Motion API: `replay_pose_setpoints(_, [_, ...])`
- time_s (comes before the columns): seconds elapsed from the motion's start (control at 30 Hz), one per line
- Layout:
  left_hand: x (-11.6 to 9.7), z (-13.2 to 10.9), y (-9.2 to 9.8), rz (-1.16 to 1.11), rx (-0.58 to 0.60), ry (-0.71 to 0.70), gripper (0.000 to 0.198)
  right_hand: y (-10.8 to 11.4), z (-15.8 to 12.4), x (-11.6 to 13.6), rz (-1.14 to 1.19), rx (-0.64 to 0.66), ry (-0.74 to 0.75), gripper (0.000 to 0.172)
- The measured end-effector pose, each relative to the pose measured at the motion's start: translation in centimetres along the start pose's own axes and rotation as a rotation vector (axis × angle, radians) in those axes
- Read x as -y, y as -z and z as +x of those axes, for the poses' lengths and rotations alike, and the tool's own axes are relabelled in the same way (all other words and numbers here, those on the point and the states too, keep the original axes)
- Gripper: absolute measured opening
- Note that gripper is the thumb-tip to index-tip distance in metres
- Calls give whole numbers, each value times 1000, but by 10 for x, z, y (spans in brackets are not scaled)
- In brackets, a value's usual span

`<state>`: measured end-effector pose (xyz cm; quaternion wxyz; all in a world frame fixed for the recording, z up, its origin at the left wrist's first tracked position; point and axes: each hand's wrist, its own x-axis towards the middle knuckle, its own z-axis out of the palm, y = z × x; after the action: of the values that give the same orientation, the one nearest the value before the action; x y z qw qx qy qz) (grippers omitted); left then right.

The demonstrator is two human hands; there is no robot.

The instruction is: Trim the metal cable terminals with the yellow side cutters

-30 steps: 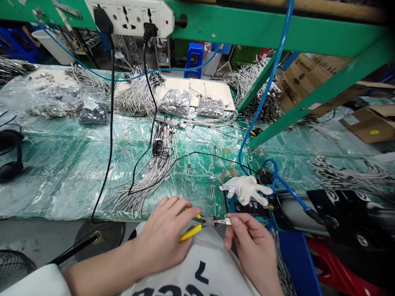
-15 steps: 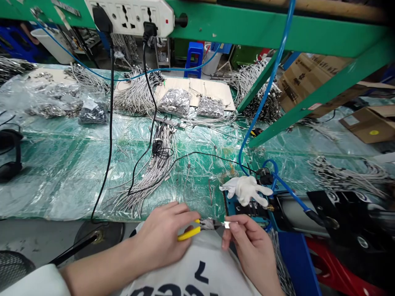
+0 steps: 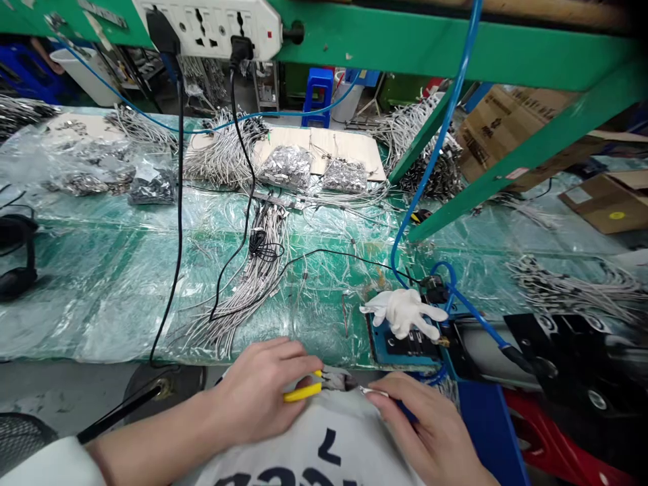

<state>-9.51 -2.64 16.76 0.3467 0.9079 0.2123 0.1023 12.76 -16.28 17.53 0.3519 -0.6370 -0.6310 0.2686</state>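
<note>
My left hand (image 3: 263, 385) is closed around yellow-handled pliers (image 3: 302, 392), whose dark jaws point right, over the white printed cloth (image 3: 354, 432) on my lap. Just right of the jaws, my right hand (image 3: 428, 418) pinches a small silvery metal piece (image 3: 374, 391) between thumb and forefinger. The piece's left end lies close to the jaw tips; whether they touch I cannot tell. Beyond my right hand, a white glove (image 3: 405, 313) rests on a blue machine fixture (image 3: 381, 344).
A bundle of grey cables (image 3: 253, 283) lies on the plastic-covered green table (image 3: 116, 283). Bags of metal parts (image 3: 286, 167) sit farther back. A blue hose (image 3: 430, 162) and black power cords (image 3: 180, 202) hang in front. A pneumatic cylinder (image 3: 480, 347) stands at right.
My right hand has moved slightly down, and the metal piece in it has turned, showing less of its bright face. The pliers in my left hand have shifted slightly left.
</note>
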Motion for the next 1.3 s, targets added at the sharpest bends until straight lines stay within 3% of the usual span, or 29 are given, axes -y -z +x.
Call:
replay_pose_setpoints(0.17, [8, -7, -10, 205, -162, -131, 21, -23, 1, 0, 551, 15, -712, 47])
replay_pose_setpoints(0.27, [10, -8, -14, 285, -214, -158, 23, -33, 7, -5, 825, 38, -864, 50])
replay_pose_setpoints(0.43, [8, -4, -13, 276, -160, -77, 27, -35, 10, -8, 822, -132, -775, 42])
replay_pose_setpoints(0.6, [8, 1, 0, 169, -133, 18, 43, -31, 2, -3, 518, -223, -596, 29])
replay_pose_setpoints(0.73, [6, 7, 2, 187, -82, -6, 38, -30, -2, 1, 398, -264, -462, 19])
replay_pose_setpoints(0.83, [4, 10, -1, 212, -54, -37, 36, -30, -4, 3, 395, -268, -475, 20])
replay_pose_setpoints(1.03, [0, 11, -4, 245, -60, -55, 35, -28, -6, 5, 448, -240, -636, 31])
replay_pose_setpoints(1.3, [0, 11, -6, 258, -54, -44, 30, -28, -2, 5, 399, -251, -531, 21])
